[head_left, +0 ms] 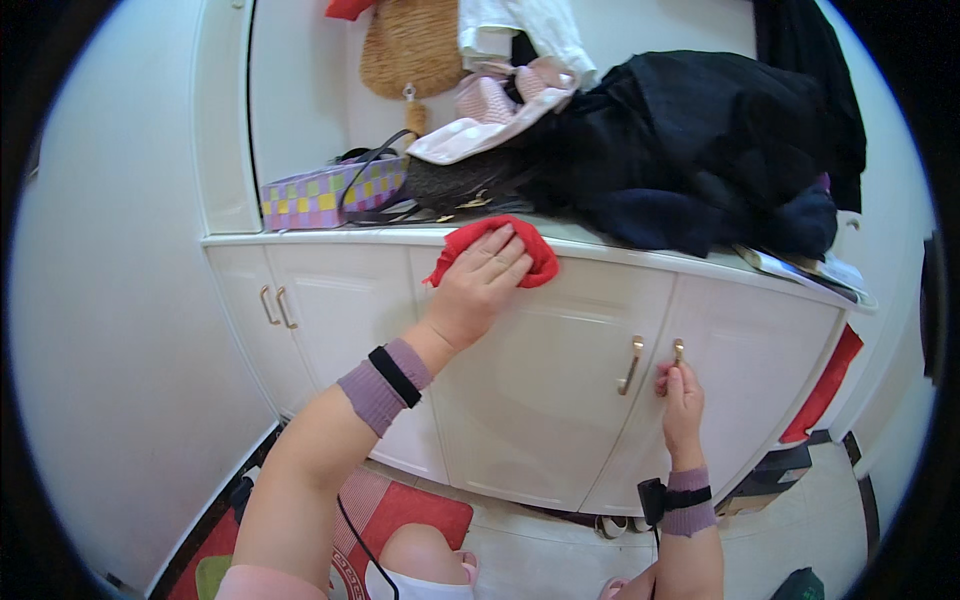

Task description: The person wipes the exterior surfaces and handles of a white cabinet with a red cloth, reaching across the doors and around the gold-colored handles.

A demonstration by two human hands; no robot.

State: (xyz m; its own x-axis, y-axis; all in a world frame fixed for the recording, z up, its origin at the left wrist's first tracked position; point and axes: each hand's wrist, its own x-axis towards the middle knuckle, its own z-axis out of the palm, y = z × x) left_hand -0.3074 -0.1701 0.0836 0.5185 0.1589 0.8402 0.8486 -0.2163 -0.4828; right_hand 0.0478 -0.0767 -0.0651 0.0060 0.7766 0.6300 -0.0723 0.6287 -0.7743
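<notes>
Head view: at upper centre the left hand point(487, 270), fingers extended, presses a red cloth point(541, 264) against the white cabinet point(540, 400); right of centre, the right hand point(683, 398) pinches a brass handle point(679, 348). Tugging could swing that door point(750, 345) outward. Dark clothes point(700, 140) heap upper right; a red mat point(435, 505), lower left.

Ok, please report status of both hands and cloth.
Left hand flat on red cloth, at countertop edge. Right hand on gold door handle. Black bag behind cloth.

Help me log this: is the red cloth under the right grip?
No, the red cloth is under the left grip, while the right grip holds a handle.
</notes>
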